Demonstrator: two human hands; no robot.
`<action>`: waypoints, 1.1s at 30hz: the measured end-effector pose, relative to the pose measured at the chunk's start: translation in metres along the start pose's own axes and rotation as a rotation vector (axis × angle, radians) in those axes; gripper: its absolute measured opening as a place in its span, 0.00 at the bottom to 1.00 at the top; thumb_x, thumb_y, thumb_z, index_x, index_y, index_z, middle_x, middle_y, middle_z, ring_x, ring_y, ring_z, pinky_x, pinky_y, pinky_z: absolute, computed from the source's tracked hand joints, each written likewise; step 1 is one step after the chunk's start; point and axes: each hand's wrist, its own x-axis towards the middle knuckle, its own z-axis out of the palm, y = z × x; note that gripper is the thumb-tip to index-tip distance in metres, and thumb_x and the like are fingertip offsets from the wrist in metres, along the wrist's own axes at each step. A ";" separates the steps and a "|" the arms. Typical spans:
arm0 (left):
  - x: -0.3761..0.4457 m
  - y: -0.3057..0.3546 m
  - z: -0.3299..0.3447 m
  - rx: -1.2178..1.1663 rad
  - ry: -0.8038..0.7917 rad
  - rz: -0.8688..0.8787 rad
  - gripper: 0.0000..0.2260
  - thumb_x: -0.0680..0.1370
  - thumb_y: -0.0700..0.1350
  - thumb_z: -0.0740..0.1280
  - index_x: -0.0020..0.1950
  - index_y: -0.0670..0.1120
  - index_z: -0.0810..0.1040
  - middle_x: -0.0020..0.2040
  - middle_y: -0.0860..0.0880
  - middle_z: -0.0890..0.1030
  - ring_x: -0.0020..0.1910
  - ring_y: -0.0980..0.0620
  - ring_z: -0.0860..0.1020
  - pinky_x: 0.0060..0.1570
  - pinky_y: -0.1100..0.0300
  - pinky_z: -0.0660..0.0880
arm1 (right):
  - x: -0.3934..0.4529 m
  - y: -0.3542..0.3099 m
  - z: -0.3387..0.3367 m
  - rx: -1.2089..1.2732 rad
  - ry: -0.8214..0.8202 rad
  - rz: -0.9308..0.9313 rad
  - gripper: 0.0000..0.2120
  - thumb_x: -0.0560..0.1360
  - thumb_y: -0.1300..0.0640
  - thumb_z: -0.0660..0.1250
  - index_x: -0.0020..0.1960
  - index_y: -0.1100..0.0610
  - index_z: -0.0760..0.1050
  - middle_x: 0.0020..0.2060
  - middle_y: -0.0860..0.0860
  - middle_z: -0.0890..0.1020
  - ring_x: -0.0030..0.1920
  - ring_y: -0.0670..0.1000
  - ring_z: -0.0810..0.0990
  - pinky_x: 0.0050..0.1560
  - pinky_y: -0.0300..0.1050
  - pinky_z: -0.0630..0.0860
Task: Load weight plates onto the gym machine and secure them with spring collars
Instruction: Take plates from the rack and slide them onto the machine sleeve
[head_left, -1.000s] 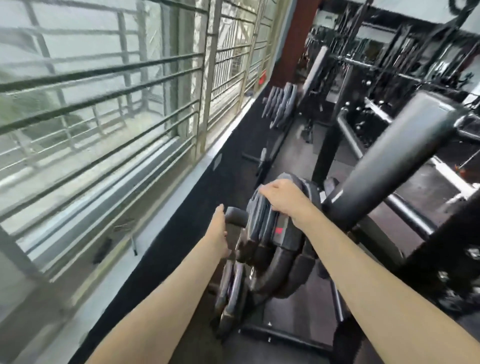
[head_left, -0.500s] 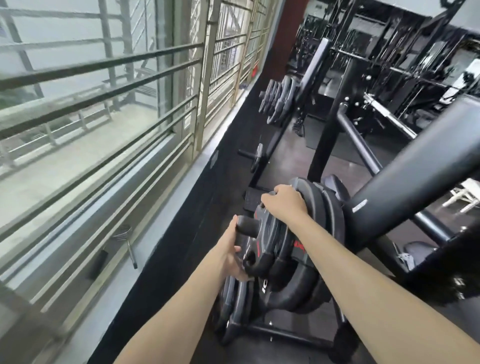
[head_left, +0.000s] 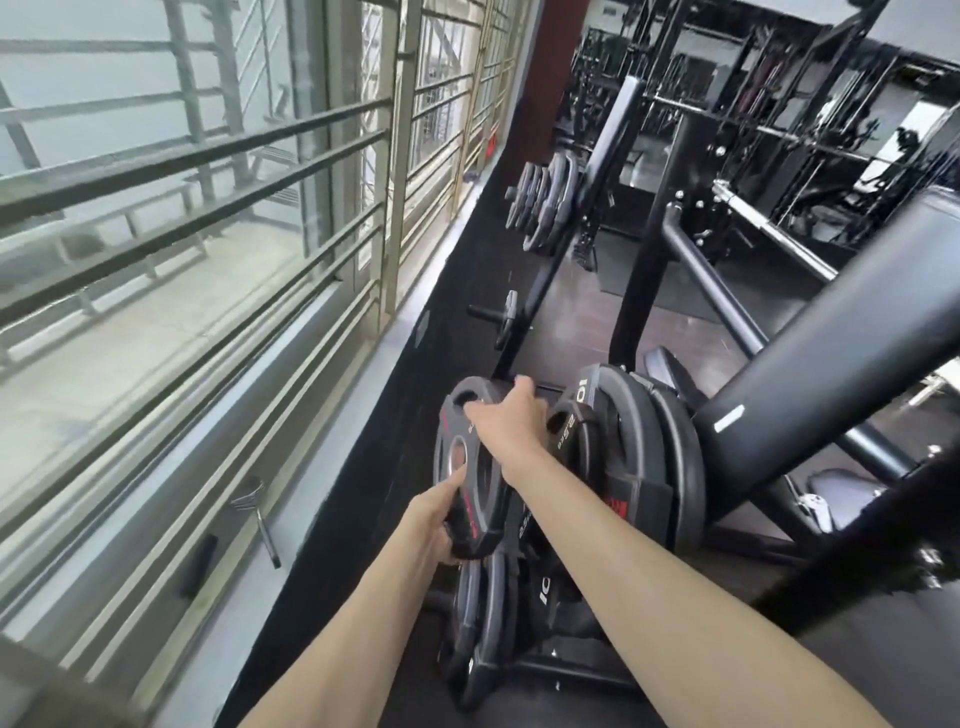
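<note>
The left hand (head_left: 434, 519) curls its fingers around the lower rim of a small black weight plate (head_left: 470, 467), thumb on the face near the centre hole. The right hand (head_left: 511, 421) grips the same plate's top edge, fingers wrapped over it. The plate stands upright between both hands, just left of larger plates (head_left: 628, 452) hanging on the storage rack (head_left: 540, 670), with more plates below.
</note>
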 end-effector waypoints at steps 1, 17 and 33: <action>0.009 -0.003 -0.005 0.014 0.030 0.013 0.46 0.56 0.67 0.82 0.64 0.39 0.79 0.57 0.39 0.83 0.52 0.35 0.83 0.50 0.40 0.81 | 0.000 -0.003 0.004 -0.004 -0.039 0.060 0.24 0.78 0.55 0.67 0.73 0.57 0.68 0.69 0.57 0.73 0.62 0.60 0.78 0.54 0.47 0.75; -0.163 0.081 0.060 0.054 -0.025 0.921 0.19 0.74 0.68 0.68 0.44 0.52 0.80 0.45 0.49 0.85 0.46 0.49 0.83 0.57 0.48 0.78 | -0.059 0.020 -0.199 0.792 -0.011 -0.248 0.08 0.80 0.62 0.66 0.58 0.60 0.81 0.51 0.56 0.86 0.52 0.55 0.84 0.56 0.52 0.79; -0.307 -0.199 0.355 0.413 -0.746 0.993 0.32 0.71 0.69 0.69 0.51 0.39 0.81 0.43 0.50 0.85 0.46 0.54 0.79 0.54 0.51 0.76 | -0.315 0.253 -0.453 0.850 0.967 -0.086 0.12 0.75 0.46 0.73 0.46 0.55 0.84 0.42 0.53 0.86 0.44 0.53 0.83 0.59 0.64 0.79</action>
